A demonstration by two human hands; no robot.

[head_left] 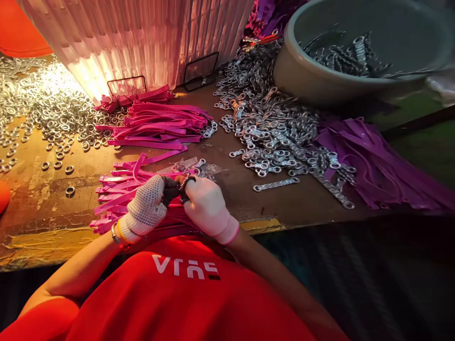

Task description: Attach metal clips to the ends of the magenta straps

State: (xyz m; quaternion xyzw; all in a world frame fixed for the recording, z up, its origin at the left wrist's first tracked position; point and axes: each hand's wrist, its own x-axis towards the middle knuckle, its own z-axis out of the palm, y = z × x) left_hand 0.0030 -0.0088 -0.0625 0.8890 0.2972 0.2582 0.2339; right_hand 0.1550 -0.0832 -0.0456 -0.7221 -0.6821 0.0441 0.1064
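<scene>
My left hand [148,202], in a dotted knit glove with dark fingertips, is closed over a bundle of pink straps [110,196]. Close against it, my right hand [209,207] is also closed, in a plain pale glove with dark fingertips. The fingertips of both meet at the middle, and whatever they pinch is hidden by the fingers. Just beyond the hands lie a few braided metal links [200,164] with a ring at each end. Behind them rests a second stack of pink straps [159,121].
Loose metal rings [67,113] heap at the left, under a bright light. A pile of metal links [270,128] spreads at right, beside purple straps [377,161] and a grey tub [309,78] holding more links. A corrugated translucent panel [142,42] stands at the back.
</scene>
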